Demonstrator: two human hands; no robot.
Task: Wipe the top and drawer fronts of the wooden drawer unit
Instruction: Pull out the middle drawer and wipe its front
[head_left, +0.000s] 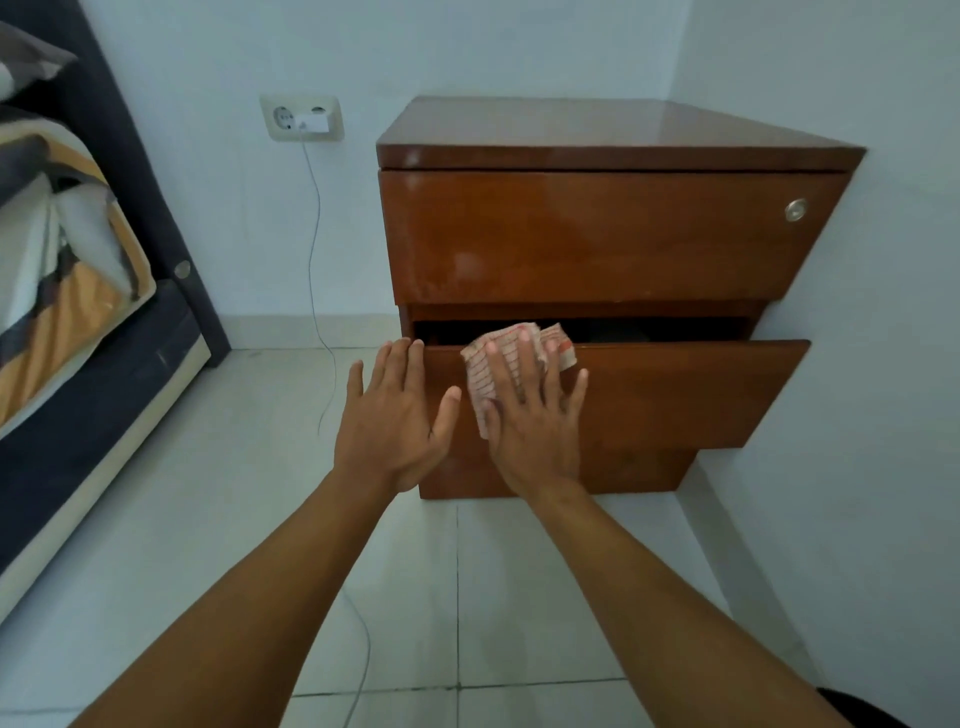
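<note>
Pale walls (519, 47), tiled floor (218, 519), bed (78, 312), socket (301, 118).

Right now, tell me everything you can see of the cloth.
The cloth is a small, thin-looking rag, pale with orange-red stripes, crumpled. It lies against the front of the pulled-out middle drawer, near its upper left, its top bunching above the drawer's edge. The right hand presses it flat with spread fingers, covering its middle. The left hand sits just beside it, seemingly not touching.
</note>
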